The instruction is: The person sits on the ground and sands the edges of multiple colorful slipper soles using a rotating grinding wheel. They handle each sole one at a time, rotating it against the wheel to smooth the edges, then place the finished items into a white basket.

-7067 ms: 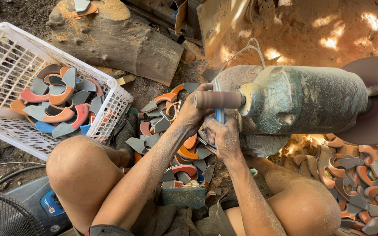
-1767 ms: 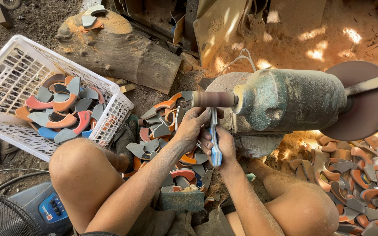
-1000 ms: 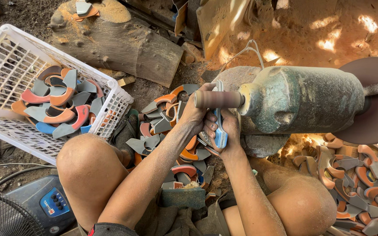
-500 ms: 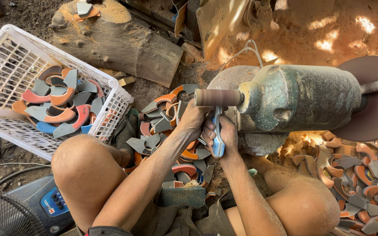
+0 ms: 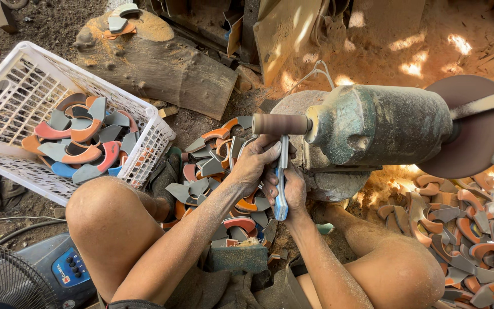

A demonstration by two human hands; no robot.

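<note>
Both of my hands grip one curved blue and grey workpiece (image 5: 281,189) held on edge. Its upper end touches the underside of the brown sanding drum (image 5: 281,123). My left hand (image 5: 253,166) clasps the piece from the left side. From below and to the right, my right hand (image 5: 293,191) holds it. The drum sticks out leftward from a greenish motor housing (image 5: 381,123). Under my hands lies a pile of similar grey, orange and red curved pieces (image 5: 212,171).
A white plastic basket (image 5: 12,97) with several curved pieces sits at the left. A wooden block (image 5: 161,63) lies behind it. A brown disc (image 5: 475,131) spins on the motor's right end, above another heap of pieces (image 5: 464,229). A fan (image 5: 7,280) stands at the bottom left.
The workpiece has shifted slightly against the drum between frames, and my hands have turned it a little. It has stayed in both hands throughout.
</note>
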